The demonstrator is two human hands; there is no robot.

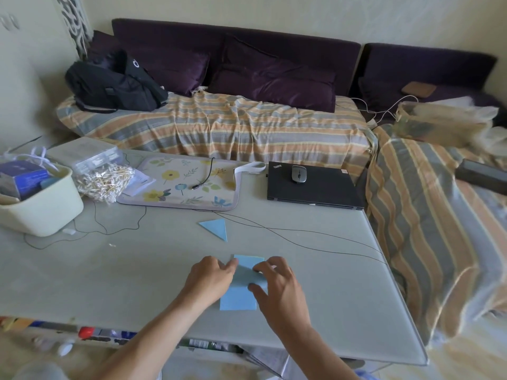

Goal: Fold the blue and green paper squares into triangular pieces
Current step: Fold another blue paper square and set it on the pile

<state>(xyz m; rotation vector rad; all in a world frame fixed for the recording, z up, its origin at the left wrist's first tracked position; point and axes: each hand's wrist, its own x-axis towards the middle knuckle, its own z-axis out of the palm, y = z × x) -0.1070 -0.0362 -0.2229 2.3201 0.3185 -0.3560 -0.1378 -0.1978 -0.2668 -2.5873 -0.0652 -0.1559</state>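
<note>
- Landmark for everything here is the blue paper square [238,297], lying flat on the worktop [109,283] near its front edge, right in front of the person.
- Up and left of it sits a finished blue triangle [215,227], well apart, so one piece looks done already. No green paper that I can see.
- Left hand [210,278] is on the square's left side, fingertips curled in at the upper left corner. Its grip looks like a pinch on that corner, though the paper mostly hides the thumb.
- Right hand [277,286] sits over the square's right side, fingers spread and fairly straight, pressing the sheet down rather than clamping it.
- My take: this is the start of the diagonal fold. Keep the right hand pinning so nothing slides on that smooth top, bring the lifted corner exactly onto the opposite corner, check the edges match, then crease from the middle outward.
- Watch the thin black cable [301,234] just beyond the square.
</note>
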